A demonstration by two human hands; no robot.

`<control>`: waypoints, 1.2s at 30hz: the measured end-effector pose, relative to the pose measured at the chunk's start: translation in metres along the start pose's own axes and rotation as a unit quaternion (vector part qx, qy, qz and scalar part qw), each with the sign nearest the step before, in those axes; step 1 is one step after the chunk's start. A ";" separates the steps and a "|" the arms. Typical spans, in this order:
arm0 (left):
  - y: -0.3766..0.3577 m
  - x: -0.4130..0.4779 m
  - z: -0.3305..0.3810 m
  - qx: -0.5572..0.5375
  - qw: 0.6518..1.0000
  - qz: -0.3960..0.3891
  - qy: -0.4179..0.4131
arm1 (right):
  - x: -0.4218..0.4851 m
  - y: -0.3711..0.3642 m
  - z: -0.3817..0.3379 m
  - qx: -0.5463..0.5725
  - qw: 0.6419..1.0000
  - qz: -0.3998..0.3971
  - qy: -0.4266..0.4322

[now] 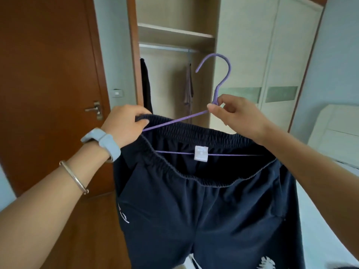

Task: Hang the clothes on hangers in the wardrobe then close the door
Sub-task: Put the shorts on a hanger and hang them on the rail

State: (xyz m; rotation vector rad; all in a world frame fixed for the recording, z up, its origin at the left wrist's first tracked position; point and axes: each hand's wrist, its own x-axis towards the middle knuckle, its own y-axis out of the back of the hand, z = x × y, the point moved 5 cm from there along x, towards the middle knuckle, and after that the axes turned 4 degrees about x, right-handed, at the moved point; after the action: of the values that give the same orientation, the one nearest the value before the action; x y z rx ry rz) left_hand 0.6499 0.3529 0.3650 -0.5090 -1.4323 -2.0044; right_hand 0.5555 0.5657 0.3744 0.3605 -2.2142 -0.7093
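Bedroom backdrop: an open wardrobe [174, 74] stands right behind the hanger [223, 63], with a black garment [146, 84] and a grey one [188, 88] hanging inside, and a brown door [48, 74] is off to the hanger's left.

Now the hanger itself: thin, purple, with a thicker curved hook. That hook points up, its open end curling over to the left. The long axis runs left to right across the view, and the bottom bar lies level inside the waistband.

Draped from it are navy pants [213, 210] with a gathered elastic waist and a white label [201, 153] in front of the bar, the legs hanging straight down.

The left hand [124, 123] grips the waistband at the hanger's left end. The right hand [235, 111] pinches the hanger's neck just below the hook. The whole lot is held in the air between the two hands.
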 end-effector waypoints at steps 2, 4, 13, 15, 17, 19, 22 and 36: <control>0.006 0.012 -0.020 -0.031 0.999 -0.008 0.016 | 0.008 -0.021 -0.007 0.014 1.000 -0.020 0.008; 0.007 0.025 -0.041 -0.036 0.999 -0.030 0.026 | 0.017 -0.043 -0.012 0.040 0.998 -0.044 0.016; -0.053 0.063 -0.144 0.034 0.963 -0.247 0.100 | 0.093 -0.136 0.006 0.110 0.993 -0.043 0.007; -0.064 0.072 -0.163 0.049 0.963 -0.243 0.105 | 0.115 -0.163 0.018 0.116 0.992 -0.055 -0.006; -0.073 0.086 -0.175 0.078 0.969 -0.218 0.090 | 0.140 -0.191 0.027 0.127 0.990 -0.068 -0.007; -0.084 0.107 -0.177 0.061 0.981 -0.182 0.040 | 0.167 -0.217 0.033 0.143 0.986 -0.083 -0.001; -0.106 0.143 -0.177 -0.007 0.986 -0.164 -0.022 | 0.209 -0.250 0.039 0.167 0.980 -0.110 0.004; -0.173 0.292 -0.303 -0.086 0.990 -0.106 -0.020 | 0.320 -0.286 0.171 -0.088 0.990 0.063 -0.089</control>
State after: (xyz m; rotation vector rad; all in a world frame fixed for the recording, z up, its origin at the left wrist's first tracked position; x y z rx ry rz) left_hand 0.3304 0.0318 0.3235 -0.4891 -1.3928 -2.3138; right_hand 0.2243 0.2519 0.2998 0.0703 -2.2944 -0.8895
